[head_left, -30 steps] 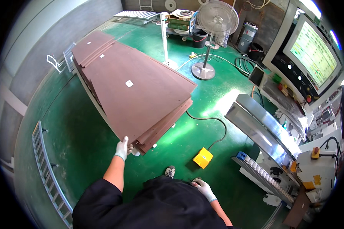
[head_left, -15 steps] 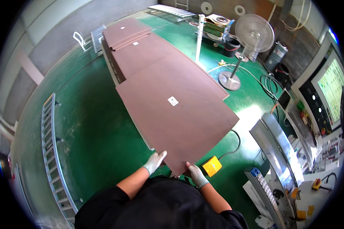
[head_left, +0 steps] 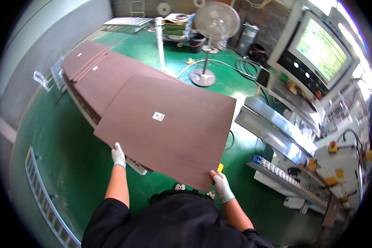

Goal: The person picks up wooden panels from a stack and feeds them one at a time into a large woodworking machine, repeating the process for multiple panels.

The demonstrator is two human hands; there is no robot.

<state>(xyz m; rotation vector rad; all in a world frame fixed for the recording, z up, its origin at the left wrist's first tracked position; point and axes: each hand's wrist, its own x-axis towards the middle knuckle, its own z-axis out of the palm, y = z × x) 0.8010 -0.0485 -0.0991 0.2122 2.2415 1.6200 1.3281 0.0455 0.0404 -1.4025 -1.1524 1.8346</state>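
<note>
Above the glossy green floor (head_left: 78,136), in front of the person's dark-clothed body, is a large flat reddish-brown rectangular panel (head_left: 173,140) held by 2 hands. Its long axis runs from left to right across the view, slanting so that the right end comes nearer the person. The near right corner points down toward the feet, and the far left corner points toward the back of the room. A small white square label (head_left: 158,116) sits on its upper face.

The left hand (head_left: 118,156), in a pale glove, pinches the near long edge close to the left end; most of its fingers are hidden. The right hand (head_left: 222,187), gloved alike, pinches the near right corner, thumb on top, other fingers out of sight underneath.

The panel's far left part overlaps a long stack of reddish-brown sheets (head_left: 115,70) in the view; whether they touch, I cannot tell.

On the floor beyond stands a round grey pedestal fan (head_left: 217,20). To the right are a shiny metal machine cover (head_left: 277,126) and a large lit screen (head_left: 321,45). To the left lies a grey metal ladder-shaped frame (head_left: 49,197). A plain grey wall (head_left: 78,29) curves behind.
</note>
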